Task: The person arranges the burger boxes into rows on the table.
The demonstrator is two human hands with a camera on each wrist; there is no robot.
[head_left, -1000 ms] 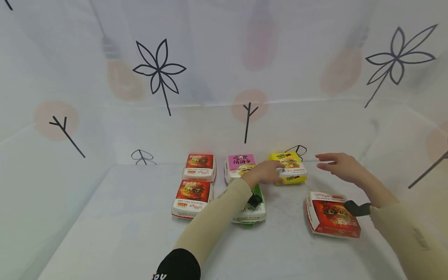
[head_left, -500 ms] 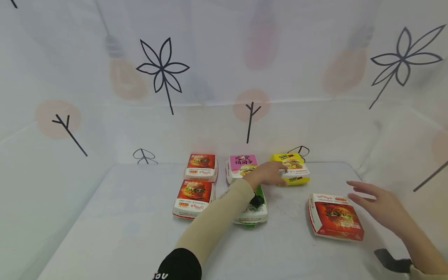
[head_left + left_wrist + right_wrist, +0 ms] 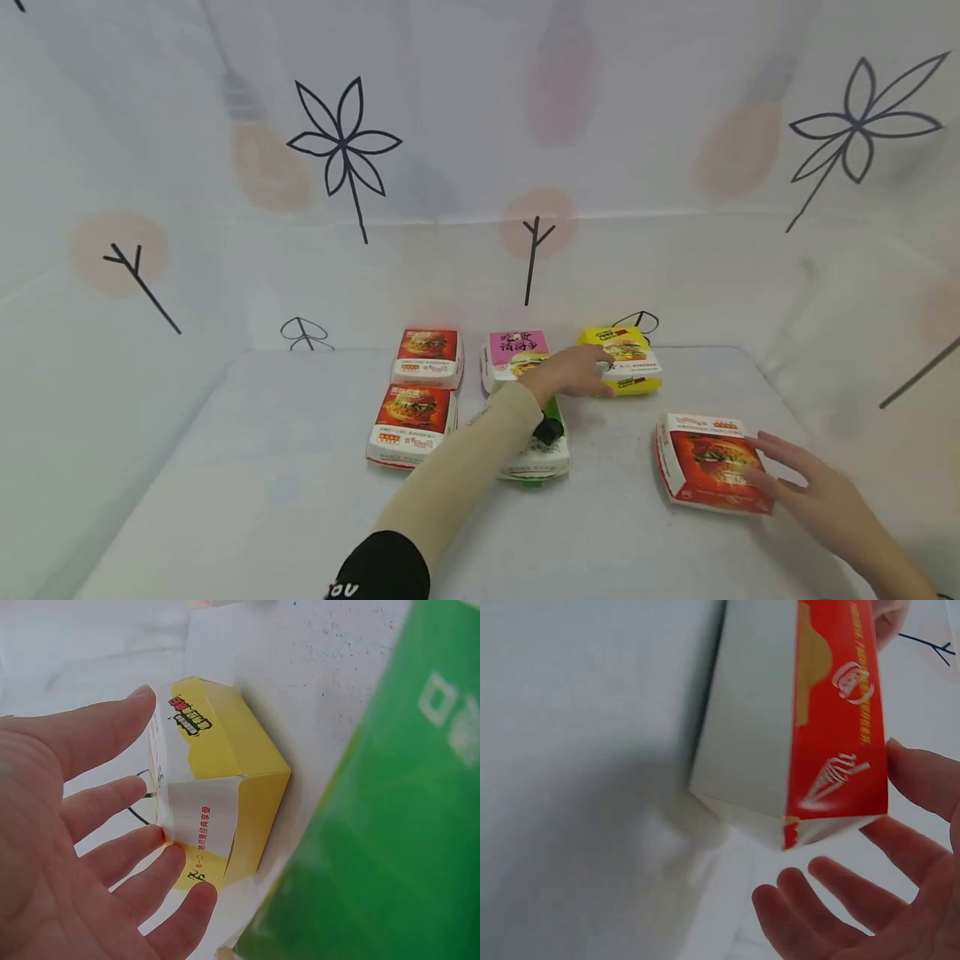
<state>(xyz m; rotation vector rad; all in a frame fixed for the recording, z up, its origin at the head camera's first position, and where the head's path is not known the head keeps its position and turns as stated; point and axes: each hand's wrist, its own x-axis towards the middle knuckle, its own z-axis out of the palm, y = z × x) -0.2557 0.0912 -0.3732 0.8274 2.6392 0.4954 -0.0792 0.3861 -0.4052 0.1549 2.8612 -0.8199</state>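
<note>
My left hand (image 3: 570, 372) rests beside the yellow burger box (image 3: 633, 360) at the back right. In the left wrist view its fingers are nearly straight, and some fingertips meet the white face of that yellow box (image 3: 232, 742). At the right, my right hand (image 3: 825, 504) reaches over the right edge of a red burger box (image 3: 712, 462), fingers spread. The right wrist view shows the thumb near the upper edge of the red box (image 3: 836, 727) and the other fingers around its corner; firm contact cannot be told. Both boxes sit on the white table.
Two more red burger boxes (image 3: 412, 408) stand one behind the other at centre left. A pink box (image 3: 517, 342) and a green-white box (image 3: 536, 462) form a middle column, partly hidden by my left arm. A patterned cloth wall (image 3: 420, 275) rises behind the table (image 3: 247, 500).
My right hand has come down and right from near the yellow box, then moved in to the red box's right edge. The left hand has stayed beside the yellow box.
</note>
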